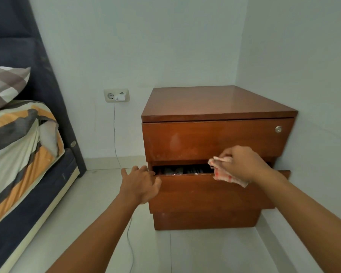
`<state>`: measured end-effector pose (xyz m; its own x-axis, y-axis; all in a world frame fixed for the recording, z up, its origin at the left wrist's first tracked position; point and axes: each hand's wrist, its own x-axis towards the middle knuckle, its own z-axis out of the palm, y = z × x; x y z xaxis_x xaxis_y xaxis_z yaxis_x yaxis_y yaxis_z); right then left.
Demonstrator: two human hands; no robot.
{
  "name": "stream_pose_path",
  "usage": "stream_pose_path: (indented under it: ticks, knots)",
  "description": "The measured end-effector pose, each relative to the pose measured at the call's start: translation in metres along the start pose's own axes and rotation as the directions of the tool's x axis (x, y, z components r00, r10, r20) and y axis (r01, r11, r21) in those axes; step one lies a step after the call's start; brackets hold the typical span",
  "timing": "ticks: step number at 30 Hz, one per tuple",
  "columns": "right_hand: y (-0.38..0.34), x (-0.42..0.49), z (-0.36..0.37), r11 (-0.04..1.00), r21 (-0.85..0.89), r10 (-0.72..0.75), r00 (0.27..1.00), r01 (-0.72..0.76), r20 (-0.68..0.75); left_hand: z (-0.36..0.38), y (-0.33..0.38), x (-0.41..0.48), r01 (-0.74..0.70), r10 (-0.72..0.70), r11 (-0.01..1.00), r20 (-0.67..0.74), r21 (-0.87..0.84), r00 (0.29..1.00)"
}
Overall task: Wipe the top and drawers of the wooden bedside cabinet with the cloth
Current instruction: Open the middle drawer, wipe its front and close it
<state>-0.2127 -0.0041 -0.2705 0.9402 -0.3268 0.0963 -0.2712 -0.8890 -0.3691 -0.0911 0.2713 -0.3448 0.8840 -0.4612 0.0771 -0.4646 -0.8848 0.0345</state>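
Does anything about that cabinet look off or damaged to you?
The lower drawer stands partly pulled out, showing its contents. The top drawer has pale, worn-looking patches on its front. The right hand grips the cloth at the open drawer's edge; the left hand hovers open by its corner.

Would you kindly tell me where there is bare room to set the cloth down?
The cabinet top is bare, bordered by walls behind and to its right. The floor between bed and cabinet is free but for a cable. The open drawer is crowded: things inside, left hand at its corner, right hand holding the cloth at its rim.
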Motion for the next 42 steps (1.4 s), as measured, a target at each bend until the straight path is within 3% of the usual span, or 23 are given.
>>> stream_pose_path:
  ticks: [5,8,14,18,23,29,32,42]
  knots:
    - [-0.070,0.012,0.003,0.979,0.080,-0.161,0.955,0.186,-0.248,0.000,-0.002,-0.006,0.018,-0.017,1.000,0.049,-0.023,0.999]
    - [-0.096,0.023,0.041,0.946,0.112,-0.268,0.930,0.303,-0.252,0.001,0.000,-0.007,0.042,-0.037,0.998,0.095,-0.054,0.995]
    - [-0.100,0.032,0.153,0.860,-0.169,-0.503,0.856,0.482,-0.118,-0.001,-0.003,-0.005,0.012,-0.010,1.000,0.190,-0.005,0.982]
    - [-0.084,0.032,0.186,0.872,-0.177,-0.487,0.840,0.456,-0.239,0.008,-0.007,-0.002,0.029,-0.026,0.999,0.177,-0.014,0.984]
    - [-0.057,0.032,0.180,0.880,-0.168,-0.475,0.834,0.445,-0.279,0.009,0.008,0.004,0.072,-0.076,0.997,0.174,0.029,0.982]
    - [0.014,0.030,0.153,0.904,-0.206,-0.423,0.857,0.375,-0.294,0.014,0.047,0.013,0.006,0.015,0.990,0.147,-0.139,0.989]
    - [0.057,0.024,0.135,0.933,-0.219,-0.345,0.878,0.284,-0.332,0.022,0.049,0.012,0.015,-0.004,0.987,0.065,-0.160,0.998]
    - [0.186,0.012,0.088,0.984,-0.172,-0.118,0.899,0.048,-0.422,0.026,0.050,0.009,0.014,-0.010,0.992,0.032,-0.126,0.999]
